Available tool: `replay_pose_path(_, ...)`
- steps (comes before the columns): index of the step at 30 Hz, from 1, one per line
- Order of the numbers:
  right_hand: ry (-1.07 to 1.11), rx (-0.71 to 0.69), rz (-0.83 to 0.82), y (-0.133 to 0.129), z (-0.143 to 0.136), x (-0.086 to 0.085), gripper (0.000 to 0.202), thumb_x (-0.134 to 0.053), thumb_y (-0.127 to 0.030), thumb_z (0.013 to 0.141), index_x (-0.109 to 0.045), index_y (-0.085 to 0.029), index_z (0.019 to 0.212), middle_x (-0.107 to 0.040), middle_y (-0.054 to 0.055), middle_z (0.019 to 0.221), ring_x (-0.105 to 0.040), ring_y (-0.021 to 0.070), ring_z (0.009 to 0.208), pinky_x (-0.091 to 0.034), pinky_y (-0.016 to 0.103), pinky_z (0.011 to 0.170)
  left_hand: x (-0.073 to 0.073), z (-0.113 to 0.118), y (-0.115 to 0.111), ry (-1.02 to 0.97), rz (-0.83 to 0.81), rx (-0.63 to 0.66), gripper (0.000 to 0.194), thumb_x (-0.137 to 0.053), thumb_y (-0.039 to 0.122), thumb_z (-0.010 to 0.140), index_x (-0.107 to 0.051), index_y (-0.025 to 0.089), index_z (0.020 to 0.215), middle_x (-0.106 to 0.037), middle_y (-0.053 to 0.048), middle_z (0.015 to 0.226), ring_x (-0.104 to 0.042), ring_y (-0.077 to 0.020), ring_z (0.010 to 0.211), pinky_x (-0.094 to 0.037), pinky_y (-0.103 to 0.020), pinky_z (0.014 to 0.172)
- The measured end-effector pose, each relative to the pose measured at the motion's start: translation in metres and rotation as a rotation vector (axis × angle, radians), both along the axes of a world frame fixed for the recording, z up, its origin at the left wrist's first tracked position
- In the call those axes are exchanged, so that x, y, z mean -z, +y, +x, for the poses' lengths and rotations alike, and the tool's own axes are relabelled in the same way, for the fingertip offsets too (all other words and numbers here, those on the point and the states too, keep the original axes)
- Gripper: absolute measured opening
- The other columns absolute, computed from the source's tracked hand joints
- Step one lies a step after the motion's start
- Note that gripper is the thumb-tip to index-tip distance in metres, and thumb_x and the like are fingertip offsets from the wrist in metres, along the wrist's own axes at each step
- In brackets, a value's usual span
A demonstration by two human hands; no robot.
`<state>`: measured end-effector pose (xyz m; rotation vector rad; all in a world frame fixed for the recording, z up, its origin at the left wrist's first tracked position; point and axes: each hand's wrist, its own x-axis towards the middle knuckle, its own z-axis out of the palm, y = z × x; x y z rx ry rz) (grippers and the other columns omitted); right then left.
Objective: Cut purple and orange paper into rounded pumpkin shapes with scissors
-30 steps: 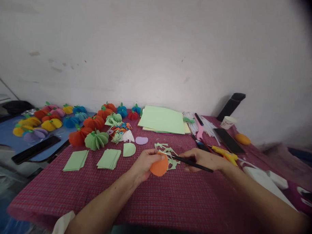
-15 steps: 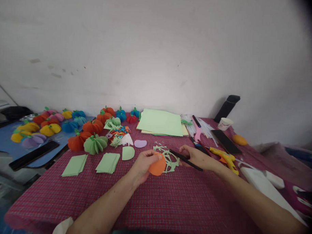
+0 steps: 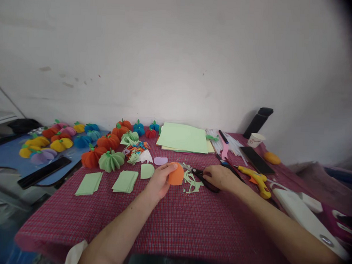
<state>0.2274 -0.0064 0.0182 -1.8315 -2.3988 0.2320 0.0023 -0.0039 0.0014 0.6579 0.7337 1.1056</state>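
Observation:
Between the thumb and fingers of my left hand (image 3: 159, 180) is a rounded orange paper piece (image 3: 176, 175), raised above the table. My right hand (image 3: 220, 176) has its fingers closed at the handles of black-handled scissors (image 3: 208, 182), low by the tabletop. The scissor blades point left toward the orange piece, over pale green paper scraps (image 3: 193, 186). To the left of my left hand lie a round-cornered green paper piece (image 3: 147, 171) and a lilac paper piece (image 3: 160, 160). Two stacks of green paper (image 3: 125, 182) rest farther left.
Paper pumpkins (image 3: 111, 160) in several colours crowd the left, some on a blue table (image 3: 7, 157). Green sheets (image 3: 183, 138) are stacked at the back. A yellow glue gun (image 3: 256, 180), a phone (image 3: 257, 160), a paper cup (image 3: 255, 139) and a black bottle (image 3: 257, 123) stand or lie right.
The scissors have turned flatter and lowered over the scraps, blades now showing toward the left. My left hand still holds the orange piece, its face turned more toward me. The view has shifted slightly.

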Motion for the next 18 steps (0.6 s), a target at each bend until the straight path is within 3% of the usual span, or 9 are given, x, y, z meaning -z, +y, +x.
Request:
replay_pose_path(2, 0.176, -0.015, 0.022, -0.002, -0.013, -0.006, 0.028, -0.043, -0.038, 0.08, -0.065, -0.019, 0.076, -0.065, 0.006, 0.071, -0.058, 0.017, 0.066, -0.036, 0.025, 0.058, 0.003, -0.001, 0.003, -0.018, -0.001, -0.006, 0.019, -0.071, 0.024, 0.057, -0.061, 0.012, 0.069, -0.063, -0.002, 0.065, -0.056, -0.011, 0.057, -0.042, -0.023, 0.054)
replay_pose_path(5, 0.557, -0.048, -0.09, -0.006, -0.039, -0.01, 0.038, -0.036, -0.046, 0.083, -0.061, -0.017, 0.079, -0.063, 0.003, 0.065, -0.055, 0.0139, 0.056, -0.038, 0.023, 0.051, 0.006, -0.002, 0.006, -0.035, 0.013, -0.013, 0.02, -0.07, 0.024, 0.058, -0.062, 0.012, 0.071, -0.063, -0.002, 0.066, -0.055, -0.0103, 0.057, -0.041, -0.022, 0.054)
replay_pose_path(8, 0.827, -0.077, -0.251, -0.008, -0.066, -0.008, 0.034, -0.045, -0.048, 0.078, -0.058, -0.017, 0.082, -0.062, 0.002, 0.067, -0.056, 0.0128, 0.055, -0.039, 0.022, 0.048, 0.007, -0.002, 0.007, -0.051, 0.037, -0.037, 0.02, -0.071, 0.024, 0.058, -0.061, 0.012, 0.071, -0.061, 0.0, 0.065, -0.054, -0.0092, 0.056, -0.04, -0.021, 0.054)
replay_pose_path(11, 0.985, -0.057, -0.261, -0.004, -0.085, 0.001, 0.027, -0.06, -0.042, 0.069, -0.054, -0.016, 0.074, -0.058, -0.002, 0.058, -0.052, 0.0104, 0.048, -0.038, 0.02, 0.045, 0.005, -0.001, 0.007, -0.04, 0.061, -0.051, 0.023, -0.071, 0.027, 0.057, -0.06, 0.012, 0.071, -0.061, 0.0, 0.064, -0.054, -0.0096, 0.056, -0.041, -0.022, 0.056)
replay_pose_path(18, 1.334, 0.081, -0.282, 0.015, -0.088, 0.022, 0.027, -0.063, -0.04, 0.065, -0.052, -0.016, 0.069, -0.052, -0.005, 0.047, -0.044, 0.0058, 0.037, -0.035, 0.017, 0.038, 0.009, -0.002, 0.012, 0.152, 0.189, -0.182, 0.033, -0.062, 0.04, 0.066, -0.061, 0.013, 0.085, -0.062, -0.004, 0.075, -0.055, -0.0117, 0.064, -0.039, -0.022, 0.057)
